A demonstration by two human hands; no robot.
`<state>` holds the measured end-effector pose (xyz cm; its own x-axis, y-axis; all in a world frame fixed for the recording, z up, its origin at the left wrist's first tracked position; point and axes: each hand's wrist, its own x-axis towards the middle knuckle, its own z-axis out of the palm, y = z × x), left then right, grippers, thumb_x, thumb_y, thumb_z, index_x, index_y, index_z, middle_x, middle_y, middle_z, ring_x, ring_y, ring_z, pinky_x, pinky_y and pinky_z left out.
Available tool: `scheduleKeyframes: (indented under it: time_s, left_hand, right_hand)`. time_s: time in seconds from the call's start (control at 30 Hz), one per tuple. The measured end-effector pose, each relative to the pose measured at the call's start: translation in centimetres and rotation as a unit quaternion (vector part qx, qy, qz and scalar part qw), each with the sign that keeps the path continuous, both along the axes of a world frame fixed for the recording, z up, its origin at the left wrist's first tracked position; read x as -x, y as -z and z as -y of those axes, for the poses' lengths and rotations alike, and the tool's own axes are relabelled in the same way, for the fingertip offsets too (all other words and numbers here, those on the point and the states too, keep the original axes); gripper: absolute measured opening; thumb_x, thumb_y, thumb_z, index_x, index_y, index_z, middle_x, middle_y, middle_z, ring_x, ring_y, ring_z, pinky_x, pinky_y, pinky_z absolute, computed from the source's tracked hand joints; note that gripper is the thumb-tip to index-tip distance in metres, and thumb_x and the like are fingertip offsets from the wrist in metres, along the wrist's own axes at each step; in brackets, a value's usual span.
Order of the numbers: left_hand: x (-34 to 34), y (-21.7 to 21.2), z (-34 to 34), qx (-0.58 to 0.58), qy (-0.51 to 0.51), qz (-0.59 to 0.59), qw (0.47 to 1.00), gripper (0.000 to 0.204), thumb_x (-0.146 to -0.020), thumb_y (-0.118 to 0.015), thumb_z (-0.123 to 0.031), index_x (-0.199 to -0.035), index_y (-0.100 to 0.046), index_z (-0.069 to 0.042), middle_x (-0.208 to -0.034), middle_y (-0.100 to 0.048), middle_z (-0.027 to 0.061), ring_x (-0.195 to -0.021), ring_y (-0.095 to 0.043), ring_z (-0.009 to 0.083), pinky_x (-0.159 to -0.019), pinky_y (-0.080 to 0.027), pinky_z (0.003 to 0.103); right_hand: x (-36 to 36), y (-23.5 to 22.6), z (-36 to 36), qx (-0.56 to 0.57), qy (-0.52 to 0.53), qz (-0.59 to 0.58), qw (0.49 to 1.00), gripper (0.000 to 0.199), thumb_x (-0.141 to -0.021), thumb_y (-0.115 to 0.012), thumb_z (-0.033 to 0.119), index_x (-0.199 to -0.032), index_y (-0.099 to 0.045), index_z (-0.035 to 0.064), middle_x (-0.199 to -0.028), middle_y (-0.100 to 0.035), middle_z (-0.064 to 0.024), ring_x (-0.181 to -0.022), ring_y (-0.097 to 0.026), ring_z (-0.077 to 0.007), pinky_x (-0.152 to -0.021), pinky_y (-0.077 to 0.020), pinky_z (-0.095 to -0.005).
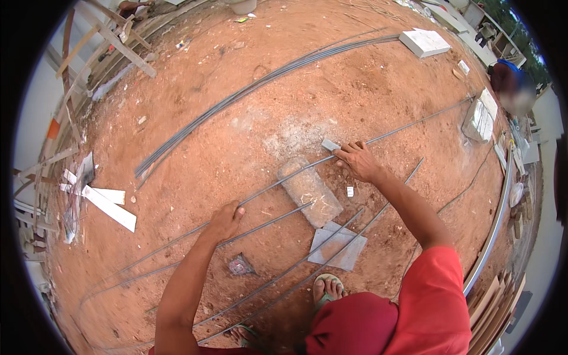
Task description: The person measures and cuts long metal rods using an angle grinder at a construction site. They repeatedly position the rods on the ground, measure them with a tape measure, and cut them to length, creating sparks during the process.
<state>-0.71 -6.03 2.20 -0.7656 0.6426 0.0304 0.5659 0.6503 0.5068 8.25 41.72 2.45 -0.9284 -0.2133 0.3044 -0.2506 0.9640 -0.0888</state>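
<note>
Red clothing (384, 319) and a sandalled foot (327, 290) fill the lower edge, the foot planted on bare red earth (195, 148) just beside a flat grey slab (337, 245). Both forearms reach forward to one long steel rod (272, 186) that runs from lower left to upper right and lies across a concrete block (309, 190). Left hand (226, 220): fingers curled closed around the rod, to the left of the block. Right hand (359, 160): resting on the same rod beyond the block, fingers partly bent over it; whether they fully close cannot be told. A small grey piece (330, 144) lies touching its fingertips. Several more rods (260, 284) lie alongside, nearer the foot, and a bundle of rods (248, 92) arcs across the ground farther off. For good work at this stage, judged from the pose, the rod should stay seated on the block, both hands sharing the load evenly. White boards (109, 207) lie at left.
</note>
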Motion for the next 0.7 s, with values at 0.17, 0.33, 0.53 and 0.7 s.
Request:
scheduleKeyframes:
  time_s: [0.17, 0.33, 0.53, 0.7]
  left_hand:
    - [-0.4, 0.1, -2.2, 0.008, -0.1, 0.089, 0.991, 0.04, -0.102, -0.056, -0.035, -0.09, -0.063, 0.002, -0.081, -0.063, 0.0263, -0.08, -0.063, 0.0456, -0.075, -0.047, 0.051]
    - [0.2, -1.0, -2.0, 0.01, -0.154, 0.099, 0.983, 0.034, -0.099, -0.061, -0.031, -0.084, -0.063, -0.001, -0.075, -0.061, 0.0244, -0.071, -0.061, 0.0429, -0.067, -0.045, 0.05]
    - [4.7, -8.6, -2.6, -0.072, -0.16, -0.192, 0.966, 0.032, -0.1, -0.063, -0.028, -0.078, -0.06, -0.005, -0.065, -0.056, 0.021, -0.063, -0.058, 0.0403, -0.059, -0.043, 0.048]
    - [12.0, -18.4, -1.3, -0.049, -0.211, -0.54, 0.814, 0.022, -0.103, -0.062, -0.028, -0.095, -0.072, -0.01, -0.073, -0.067, 0.0159, -0.06, -0.066, 0.0339, -0.051, -0.046, 0.041]
  right_hand:
    - [0.0, 0.0, 2.0, 0.099, 0.087, 0.053, 0.99, 0.033, -0.1, -0.061, 0.04, -0.115, -0.068, 0.0119, -0.103, -0.064, -0.0114, -0.107, -0.061, -0.0297, -0.106, -0.0361, -0.0494]
    - [1.7, 0.4, 2.4, 0.165, 0.103, 0.012, 0.981, 0.031, -0.098, -0.064, 0.039, -0.115, -0.068, 0.0126, -0.09, -0.065, -0.0119, -0.1, -0.064, -0.0305, -0.101, -0.0385, -0.0484]
    - [8.6, -7.7, 1.7, 0.022, 0.073, -0.168, 0.983, 0.032, -0.096, -0.066, 0.044, -0.103, -0.065, 0.0127, -0.084, -0.067, -0.0095, -0.084, -0.07, -0.0291, -0.08, -0.0503, -0.0436]
    - [19.8, -20.4, 3.8, -0.009, 0.071, -0.385, 0.92, 0.034, -0.099, -0.065, 0.043, -0.089, -0.064, 0.0099, -0.065, -0.064, -0.0117, -0.054, -0.065, -0.0274, -0.049, -0.0506, -0.0406]
